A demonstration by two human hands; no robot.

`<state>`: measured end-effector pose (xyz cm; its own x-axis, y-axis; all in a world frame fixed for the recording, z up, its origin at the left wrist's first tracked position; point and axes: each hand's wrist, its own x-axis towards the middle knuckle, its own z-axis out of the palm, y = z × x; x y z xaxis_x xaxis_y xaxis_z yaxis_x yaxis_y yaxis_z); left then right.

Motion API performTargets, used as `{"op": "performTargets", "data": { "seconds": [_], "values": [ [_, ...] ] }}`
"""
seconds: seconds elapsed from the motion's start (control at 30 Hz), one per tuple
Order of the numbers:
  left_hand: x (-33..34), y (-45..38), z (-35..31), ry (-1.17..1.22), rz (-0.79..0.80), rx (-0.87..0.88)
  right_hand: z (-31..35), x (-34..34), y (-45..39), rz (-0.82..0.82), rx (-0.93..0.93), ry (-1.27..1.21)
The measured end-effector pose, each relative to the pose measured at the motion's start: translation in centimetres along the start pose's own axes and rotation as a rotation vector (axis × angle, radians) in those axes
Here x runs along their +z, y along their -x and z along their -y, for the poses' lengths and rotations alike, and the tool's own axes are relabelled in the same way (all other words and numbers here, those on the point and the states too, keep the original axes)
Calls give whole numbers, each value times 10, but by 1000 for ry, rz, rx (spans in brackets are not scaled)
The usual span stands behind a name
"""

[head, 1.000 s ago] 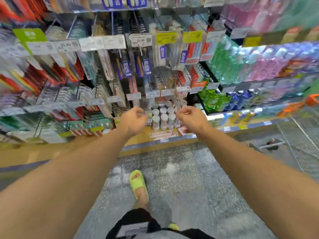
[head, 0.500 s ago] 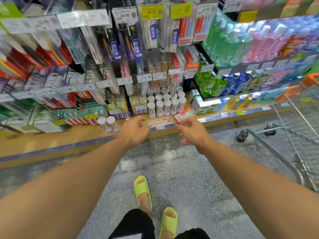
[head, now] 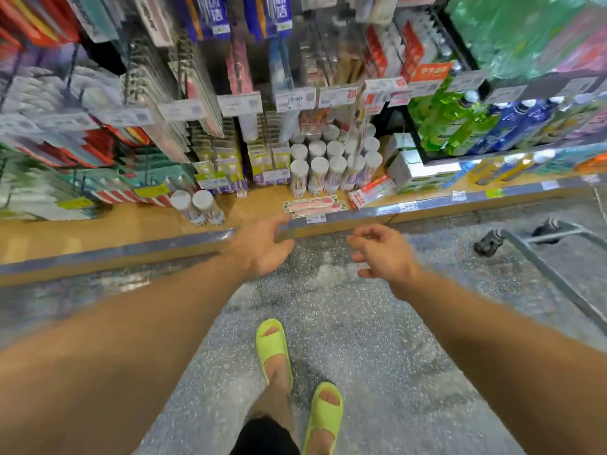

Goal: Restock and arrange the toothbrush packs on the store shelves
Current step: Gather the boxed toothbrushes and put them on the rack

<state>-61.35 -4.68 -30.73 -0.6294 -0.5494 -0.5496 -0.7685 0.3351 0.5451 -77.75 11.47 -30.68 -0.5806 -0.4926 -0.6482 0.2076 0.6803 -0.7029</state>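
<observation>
- Left hand (head: 259,247): extended forward over the near edge of the bottom shelf (head: 98,224). Fingers are loosely spread and hold nothing. The fingertips are blurred, so contact with the shelf's edge strip cannot be confirmed.
- Right hand (head: 382,254): extended over the speckled floor (head: 361,339), just near of the shelf edge. Fingers are relaxed, slightly curled, and empty.
- Flat toothbrush packs (head: 313,205): two packs lie flat on the wooden shelf surface, side by side, just beyond the edge strip. They lie far of both hands, roughly between them, and neither hand touches them.
- Red-and-white pack (head: 371,193): lies tilted on the shelf, right of the flat packs and far of the right hand.
- Hanging toothbrush packs (head: 184,80): suspended on pegs above the bottom shelf, behind white price tags (head: 295,100), well apart from both hands.
- White-capped tubes (head: 331,162): stand upright in a cluster directly far of the flat packs. Two further tubes (head: 197,206) stand to the left, far of the left hand.
- Mouthwash bottles (head: 460,123): green and blue, on the shelving at far right.
- Cart frame (head: 542,261): grey metal, with wheels, on the floor at right.
- Green slides (head: 274,349): worn on both feet, near centre.
</observation>
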Motion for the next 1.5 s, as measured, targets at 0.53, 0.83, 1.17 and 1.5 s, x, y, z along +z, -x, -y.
{"op": "performTargets", "data": {
  "seconds": [0.53, 0.83, 1.17, 1.5],
  "values": [
    [60, -164, 71, -40, 98, -5, -48, 50, -181, 19, 175, -12],
    [133, -255, 91, -54, 30, -45, -104, 50, -268, -13, 280, -219],
    [181, -381, 121, -263, -23, 9, -154, 63, -397, -3, 270, -457],
    [223, -522, 162, -280, -68, 42, -188, 67, -510, -43, 200, -382]
  ]
}}
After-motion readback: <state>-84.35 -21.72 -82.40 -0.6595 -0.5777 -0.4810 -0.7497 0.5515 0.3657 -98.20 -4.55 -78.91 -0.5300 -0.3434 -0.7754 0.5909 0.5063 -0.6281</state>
